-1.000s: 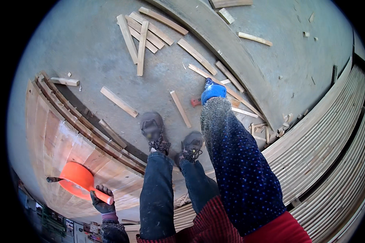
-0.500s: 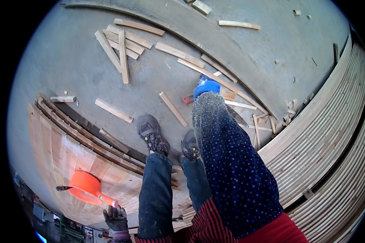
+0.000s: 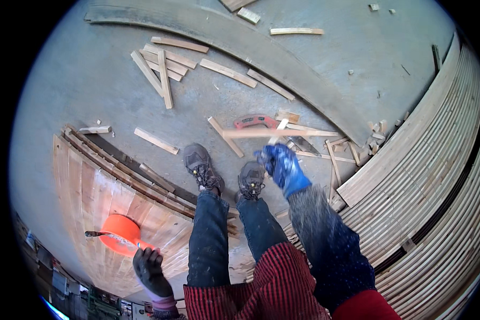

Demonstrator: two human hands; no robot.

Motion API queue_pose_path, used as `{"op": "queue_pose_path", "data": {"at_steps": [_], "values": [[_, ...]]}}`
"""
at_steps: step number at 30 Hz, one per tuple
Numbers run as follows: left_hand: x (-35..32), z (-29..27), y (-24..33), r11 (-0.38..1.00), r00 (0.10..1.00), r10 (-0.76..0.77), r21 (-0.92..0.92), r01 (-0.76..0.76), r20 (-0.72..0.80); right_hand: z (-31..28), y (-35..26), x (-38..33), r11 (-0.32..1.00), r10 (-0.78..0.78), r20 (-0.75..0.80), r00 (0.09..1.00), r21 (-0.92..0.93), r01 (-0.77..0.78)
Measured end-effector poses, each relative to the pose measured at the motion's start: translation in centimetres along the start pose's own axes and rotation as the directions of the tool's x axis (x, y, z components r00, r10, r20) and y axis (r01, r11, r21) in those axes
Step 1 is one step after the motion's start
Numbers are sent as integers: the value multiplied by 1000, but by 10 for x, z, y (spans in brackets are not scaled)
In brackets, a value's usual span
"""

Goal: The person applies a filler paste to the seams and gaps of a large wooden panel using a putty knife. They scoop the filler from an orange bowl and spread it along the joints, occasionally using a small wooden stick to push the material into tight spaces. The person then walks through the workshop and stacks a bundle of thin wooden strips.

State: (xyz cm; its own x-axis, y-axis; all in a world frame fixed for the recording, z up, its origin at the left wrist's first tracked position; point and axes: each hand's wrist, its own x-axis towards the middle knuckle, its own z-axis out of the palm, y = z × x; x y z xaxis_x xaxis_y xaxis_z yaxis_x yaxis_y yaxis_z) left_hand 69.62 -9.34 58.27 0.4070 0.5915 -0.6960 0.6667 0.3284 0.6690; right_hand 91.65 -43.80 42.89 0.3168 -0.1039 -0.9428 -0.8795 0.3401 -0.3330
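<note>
Head view, one entry. My right hand [image 3: 282,168], blue-gloved, fingers curled shut around a long wood strip [image 3: 280,133]; strip lies crosswise, left to right, above my shoes [image 3: 226,173], over a red-handled saw [image 3: 256,121] on the concrete floor [image 3: 80,80]. My left hand [image 3: 150,269], dark-gloved, fingers closed on the handle of an orange scoop [image 3: 120,234], low left over a curved plank panel [image 3: 90,197], well apart from the strip.
</note>
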Motion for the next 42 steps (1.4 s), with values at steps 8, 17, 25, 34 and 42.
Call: {"op": "queue_pose_path", "data": {"at_steps": [8,17,25,34,42], "values": [[-54,134,68,972,906,-72,-175,158,416,-11,-16,-116,775,-407,-32,913,-542,326],[-23,149,108,925,884,-54,-309,219,465,86,-24,-221,-163,-398,741,541,-637,753],[11,71,139,883,919,-44,-415,219,392,192,-14,-264,-223,-471,829,302,-443,868],[64,16,94,666,992,-127,-740,87,2,292,28,-201,-312,-92,858,506,-507,804],[165,30,-94,950,875,305,188,-251,-376,383,77,-2,-705,144,936,322,-132,697]]}}
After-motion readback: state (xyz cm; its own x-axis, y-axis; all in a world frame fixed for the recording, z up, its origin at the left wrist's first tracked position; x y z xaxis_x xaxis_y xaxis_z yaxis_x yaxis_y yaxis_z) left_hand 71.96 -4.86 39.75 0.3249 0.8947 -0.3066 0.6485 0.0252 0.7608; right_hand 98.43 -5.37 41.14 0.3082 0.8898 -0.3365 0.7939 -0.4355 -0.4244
